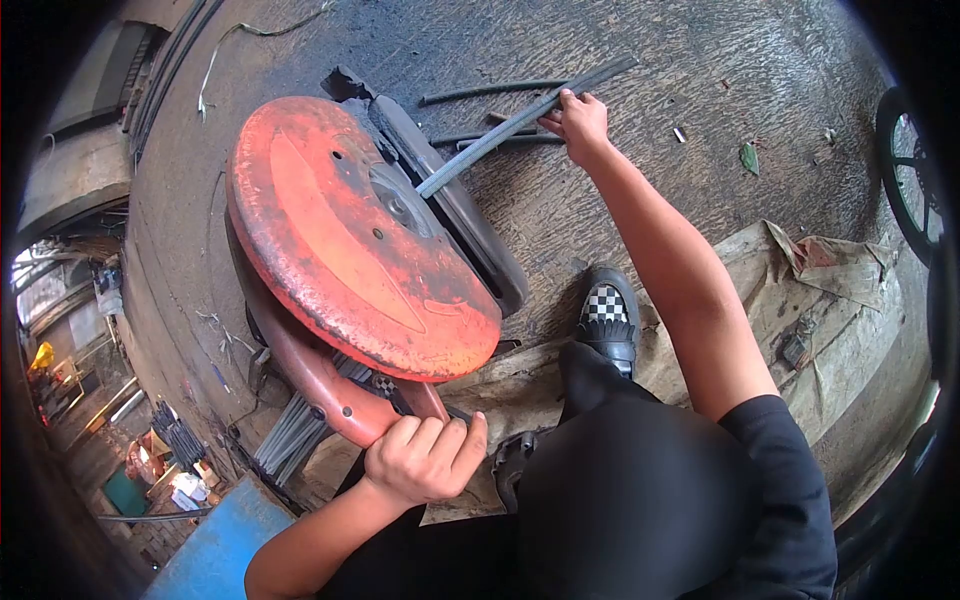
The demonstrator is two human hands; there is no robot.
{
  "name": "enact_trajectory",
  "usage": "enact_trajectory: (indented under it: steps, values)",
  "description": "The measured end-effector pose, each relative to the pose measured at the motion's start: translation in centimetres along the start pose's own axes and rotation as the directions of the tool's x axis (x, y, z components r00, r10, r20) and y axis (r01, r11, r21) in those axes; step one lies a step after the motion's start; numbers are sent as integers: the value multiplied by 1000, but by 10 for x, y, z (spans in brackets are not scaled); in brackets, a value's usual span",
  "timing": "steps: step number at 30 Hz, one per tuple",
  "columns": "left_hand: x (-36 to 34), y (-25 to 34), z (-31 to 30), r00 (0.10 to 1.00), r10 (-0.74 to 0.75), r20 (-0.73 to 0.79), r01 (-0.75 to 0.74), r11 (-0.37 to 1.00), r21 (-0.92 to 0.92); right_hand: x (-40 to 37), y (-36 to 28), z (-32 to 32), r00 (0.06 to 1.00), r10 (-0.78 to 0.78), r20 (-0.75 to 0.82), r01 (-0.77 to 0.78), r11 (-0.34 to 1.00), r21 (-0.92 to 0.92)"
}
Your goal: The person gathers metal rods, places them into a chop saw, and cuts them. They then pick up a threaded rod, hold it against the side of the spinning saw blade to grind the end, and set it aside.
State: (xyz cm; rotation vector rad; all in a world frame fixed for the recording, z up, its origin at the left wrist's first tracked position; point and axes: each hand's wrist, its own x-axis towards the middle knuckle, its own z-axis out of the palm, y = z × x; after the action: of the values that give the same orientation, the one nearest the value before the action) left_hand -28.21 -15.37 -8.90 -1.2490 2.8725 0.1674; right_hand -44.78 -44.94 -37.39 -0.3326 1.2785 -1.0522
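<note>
A large round orange-red machine guard [340, 240] with worn paint stands tilted in front of me. My left hand [425, 458] is wrapped round the red handle [345, 405] at its lower end. My right hand [580, 125] grips a long grey metal bar [500, 137]. The bar slants down to the left, and its lower end is at the guard's centre hub [398, 207]. A long dark housing [450, 210] lies along the guard's right side.
Dark rods [495, 90] lie on the floor beyond the bar. A crumpled dirty sheet [730, 300] spreads near my checkered shoe [605, 305]. Grey rods [290, 435] are bundled beneath the handle. A blue surface [225, 545] is at lower left, a wheel [905, 165] at right.
</note>
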Motion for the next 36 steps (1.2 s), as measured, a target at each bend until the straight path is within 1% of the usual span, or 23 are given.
enact_trajectory:
  steps: [3,5,11,15,18,20,21,25,26,28,29,31,36]
  values:
    - [0,0,-1,1000,1,3,-1,1000,-5,4,4,1,1000,3,-25,-2,1000,7]
    - [2,0,-1,1000,4,7,-4,1000,-5,2,5,3,997,-10,-81,8,1000,-20]
    - [-1,2,2,1000,-8,-2,8,1000,-14,5,9,2,998,-20,-67,19,1000,-11]
    - [-4,5,13,999,-8,-32,9,1000,6,1,5,4,996,-8,-93,8,1000,-4]
    - [-7,7,13,999,-13,-32,13,1000,3,1,11,2,996,-3,-89,3,1000,-10]
    - [-6,5,12,999,-5,-42,6,1000,11,5,13,1,996,-33,-89,29,998,-47]
    - [-6,6,12,999,-14,-34,14,1000,9,3,12,3,995,-16,-97,15,1000,-9]
    - [-5,7,12,999,-16,-31,17,999,28,0,9,6,991,-25,-132,23,1000,-18]
    - [-5,7,12,999,-4,-40,5,1000,25,1,9,5,990,2,-140,-5,1000,-23]
    - [-5,8,12,1000,-19,-23,19,999,29,2,8,1,997,37,-64,-38,999,-22]
    - [-5,7,12,1000,-17,-26,18,999,27,3,8,1,997,32,-69,-33,999,-17]
    - [-4,8,12,1000,-15,-22,15,999,28,2,6,0,1000,12,-20,-12,1000,-26]
    - [-4,8,12,1000,-15,-10,15,1000,20,3,-1,-1,998,64,2,-64,998,-11]
